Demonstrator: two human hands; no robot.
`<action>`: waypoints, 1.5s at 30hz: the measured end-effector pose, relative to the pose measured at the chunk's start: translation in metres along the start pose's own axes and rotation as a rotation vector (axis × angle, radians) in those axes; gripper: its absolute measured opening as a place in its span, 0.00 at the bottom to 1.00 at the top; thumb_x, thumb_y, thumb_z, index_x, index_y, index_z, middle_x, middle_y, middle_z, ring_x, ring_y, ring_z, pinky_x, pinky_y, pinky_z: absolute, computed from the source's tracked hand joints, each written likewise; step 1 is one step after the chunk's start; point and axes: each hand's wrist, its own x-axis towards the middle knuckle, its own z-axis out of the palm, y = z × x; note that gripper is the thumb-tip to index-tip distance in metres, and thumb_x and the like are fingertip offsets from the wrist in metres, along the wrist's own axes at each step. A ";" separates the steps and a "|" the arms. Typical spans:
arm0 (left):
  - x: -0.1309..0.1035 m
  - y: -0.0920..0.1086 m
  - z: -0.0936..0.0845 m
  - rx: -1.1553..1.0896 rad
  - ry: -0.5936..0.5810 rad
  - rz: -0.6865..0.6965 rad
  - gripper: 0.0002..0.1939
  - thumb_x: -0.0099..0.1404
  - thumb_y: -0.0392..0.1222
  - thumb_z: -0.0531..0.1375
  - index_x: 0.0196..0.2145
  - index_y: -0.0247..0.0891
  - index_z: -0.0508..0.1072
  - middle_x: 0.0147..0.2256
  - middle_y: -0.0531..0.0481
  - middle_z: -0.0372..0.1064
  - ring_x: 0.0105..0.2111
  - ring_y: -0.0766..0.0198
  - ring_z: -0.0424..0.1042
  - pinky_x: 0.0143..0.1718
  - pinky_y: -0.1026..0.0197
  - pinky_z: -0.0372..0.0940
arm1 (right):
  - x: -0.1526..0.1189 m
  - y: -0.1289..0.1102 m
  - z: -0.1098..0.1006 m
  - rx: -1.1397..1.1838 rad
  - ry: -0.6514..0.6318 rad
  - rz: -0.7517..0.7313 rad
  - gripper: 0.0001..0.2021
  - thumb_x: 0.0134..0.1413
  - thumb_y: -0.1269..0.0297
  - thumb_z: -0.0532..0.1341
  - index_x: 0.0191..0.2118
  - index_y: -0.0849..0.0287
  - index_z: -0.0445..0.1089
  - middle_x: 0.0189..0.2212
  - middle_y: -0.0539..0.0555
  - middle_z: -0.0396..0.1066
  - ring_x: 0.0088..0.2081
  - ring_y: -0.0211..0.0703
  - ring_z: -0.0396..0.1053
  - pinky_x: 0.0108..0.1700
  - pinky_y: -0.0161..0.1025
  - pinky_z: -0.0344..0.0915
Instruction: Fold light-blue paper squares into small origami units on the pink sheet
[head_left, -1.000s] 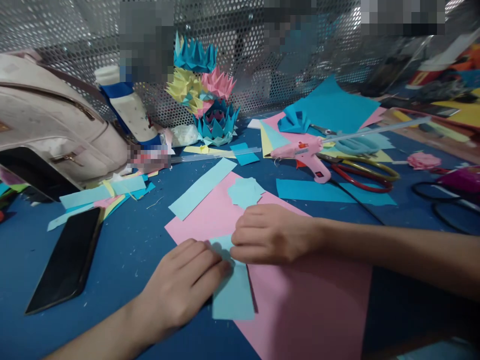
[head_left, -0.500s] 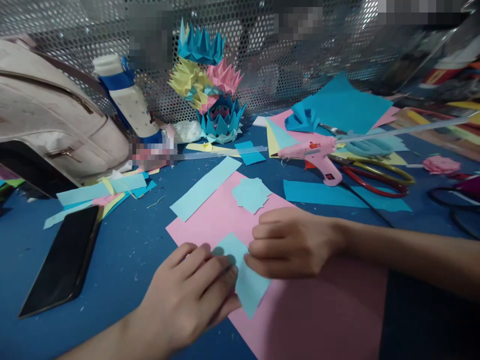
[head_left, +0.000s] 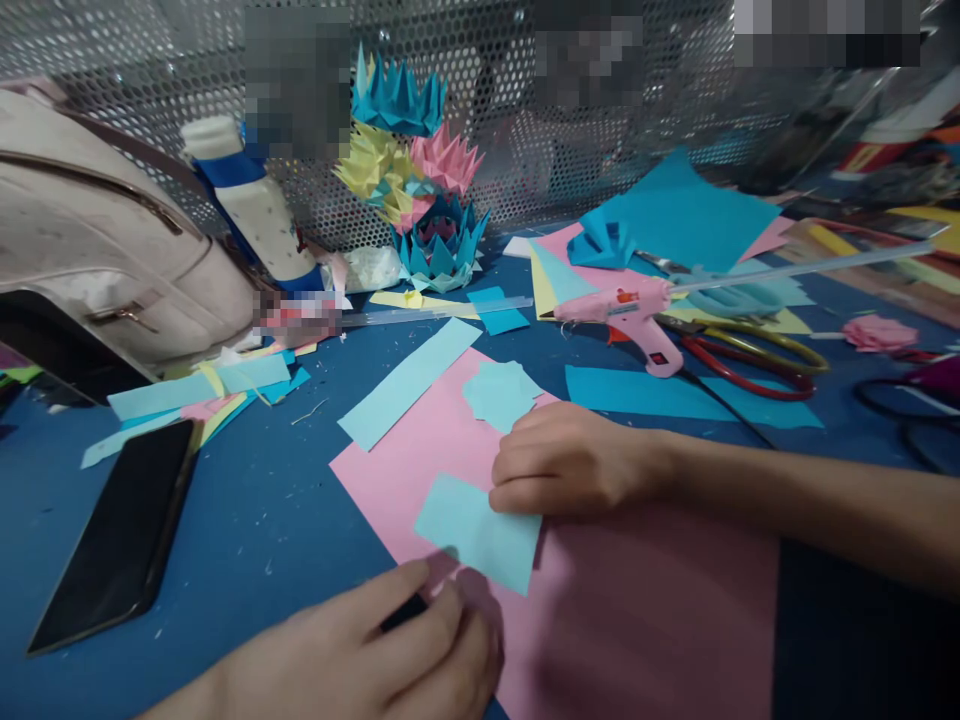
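Light-blue rectangle [head_left: 469,525]: resting over the pink sheet [head_left: 652,620], toward 10 o'clock from that sheet's middle.
Paper handling: probably almost weightless, thin and bendable, not very slippery, quick to crease or tear; best pinched at a corner or along a long edge, clear of the middle to avoid stray folds.
Right hand [head_left: 559,465]: curled nearly closed over the rectangle's 2 o'clock corner, apparently pinching; cannot tell exact grip with thumb hidden.
Left hand [head_left: 409,650]: loosely spread and half curled, holding nothing visible; just off the rectangle's edge, toward 7 o'clock, reaching over the pink sheet; cannot tell whether touching that sheet.
Jagged light-blue cutout [head_left: 499,393]: lying at 12 o'clock from the rectangle, just beyond the knuckles.
Light-blue strip [head_left: 409,385]: slanting at 11 o'clock, overlapping the pink sheet's edge.
Pink glue gun [head_left: 626,310]: lying at 1 o'clock, well apart.
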 end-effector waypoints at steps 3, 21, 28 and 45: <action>0.002 0.003 -0.003 0.023 -0.043 -0.017 0.17 0.68 0.28 0.50 0.49 0.33 0.74 0.45 0.48 0.77 0.42 0.61 0.74 0.45 0.61 0.70 | -0.002 0.003 0.000 -0.125 0.025 -0.123 0.17 0.69 0.69 0.43 0.37 0.56 0.68 0.28 0.50 0.69 0.31 0.36 0.64 0.31 0.35 0.53; -0.012 -0.029 -0.013 0.172 0.013 -0.098 0.18 0.72 0.32 0.45 0.36 0.33 0.75 0.34 0.45 0.77 0.35 0.57 0.73 0.38 0.53 0.63 | 0.009 -0.019 -0.017 -0.501 0.048 -0.162 0.14 0.66 0.72 0.49 0.32 0.58 0.69 0.23 0.48 0.65 0.25 0.38 0.57 0.26 0.40 0.44; -0.010 -0.024 -0.002 0.100 0.070 -0.133 0.19 0.73 0.33 0.44 0.45 0.33 0.74 0.45 0.46 0.76 0.45 0.56 0.73 0.45 0.53 0.67 | 0.013 -0.027 -0.021 -0.446 -0.161 -0.226 0.12 0.63 0.73 0.50 0.29 0.59 0.65 0.25 0.50 0.63 0.25 0.40 0.53 0.25 0.41 0.45; -0.022 -0.016 0.011 -0.014 0.107 -0.266 0.16 0.72 0.34 0.50 0.46 0.35 0.77 0.43 0.50 0.77 0.47 0.60 0.74 0.54 0.57 0.67 | 0.016 -0.014 0.003 0.298 -0.113 0.465 0.18 0.64 0.54 0.56 0.26 0.60 0.61 0.26 0.46 0.62 0.26 0.32 0.58 0.28 0.34 0.48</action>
